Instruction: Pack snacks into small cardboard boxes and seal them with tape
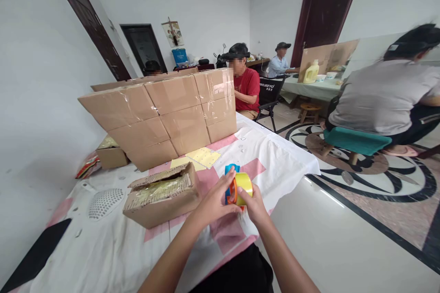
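Observation:
A tape dispenser (232, 168) with blue and orange parts and a yellow roll of tape (244, 182) is held up between both hands, over the near right part of the table. My left hand (217, 196) grips its left side, fingers curled around the blue and orange frame. Around the right side of the yellow roll, my right hand (253, 201) is closed. To the left stands a small cardboard box (161, 206), its top flaps partly raised over something in yellowish clear wrapping.
A wall of taped cardboard boxes (182, 114) rises across the table. Yellow sheets (202, 157) and a white perforated paddle (105, 203) lie on the cloth (130, 256). A person in red (248, 87) sits beyond the boxes; another sits on a teal-covered stool (357, 142) at right.

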Demonstrator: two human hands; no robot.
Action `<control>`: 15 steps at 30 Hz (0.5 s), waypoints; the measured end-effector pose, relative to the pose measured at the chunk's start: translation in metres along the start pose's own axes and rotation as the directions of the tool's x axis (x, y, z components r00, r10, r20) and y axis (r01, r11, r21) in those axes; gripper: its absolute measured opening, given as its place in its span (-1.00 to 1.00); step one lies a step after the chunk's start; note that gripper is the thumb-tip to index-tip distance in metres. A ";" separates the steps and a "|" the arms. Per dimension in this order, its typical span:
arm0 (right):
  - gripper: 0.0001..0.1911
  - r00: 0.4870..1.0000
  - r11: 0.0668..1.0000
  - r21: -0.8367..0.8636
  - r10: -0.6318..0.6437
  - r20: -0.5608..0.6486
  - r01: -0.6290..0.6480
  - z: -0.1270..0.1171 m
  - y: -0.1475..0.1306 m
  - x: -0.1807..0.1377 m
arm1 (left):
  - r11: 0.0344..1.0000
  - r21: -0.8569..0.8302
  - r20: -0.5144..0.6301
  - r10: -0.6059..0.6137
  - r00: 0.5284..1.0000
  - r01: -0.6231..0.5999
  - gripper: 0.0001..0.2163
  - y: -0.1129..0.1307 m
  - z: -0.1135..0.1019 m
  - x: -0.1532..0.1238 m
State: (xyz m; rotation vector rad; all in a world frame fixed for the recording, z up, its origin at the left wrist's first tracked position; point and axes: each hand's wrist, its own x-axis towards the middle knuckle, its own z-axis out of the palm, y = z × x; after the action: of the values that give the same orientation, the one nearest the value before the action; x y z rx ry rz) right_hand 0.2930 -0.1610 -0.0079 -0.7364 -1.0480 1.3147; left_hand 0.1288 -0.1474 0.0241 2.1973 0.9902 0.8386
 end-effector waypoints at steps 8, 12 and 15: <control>-0.58 0.991 0.982 0.137 -0.122 -0.059 0.129 -0.007 -0.027 0.029 | 0.982 -0.149 -0.371 -0.162 0.914 0.114 -0.82 -0.001 0.035 -0.005; -0.51 0.988 0.989 0.013 -0.150 0.038 0.150 -0.007 -0.015 0.028 | 0.985 -0.159 -0.407 -0.129 0.904 0.069 -0.86 -0.002 0.033 -0.004; -0.58 0.980 0.980 -0.059 -0.192 -0.044 0.189 -0.008 -0.002 0.029 | 0.987 -0.144 -0.429 -0.131 0.894 0.076 -0.82 0.008 0.035 -0.007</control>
State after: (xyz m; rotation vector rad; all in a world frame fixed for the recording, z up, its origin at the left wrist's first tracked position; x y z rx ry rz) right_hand 0.2994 -0.1322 -0.0033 -0.6883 -1.0901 1.1020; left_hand 0.1541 -0.1660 0.0052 1.8673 1.2154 1.3431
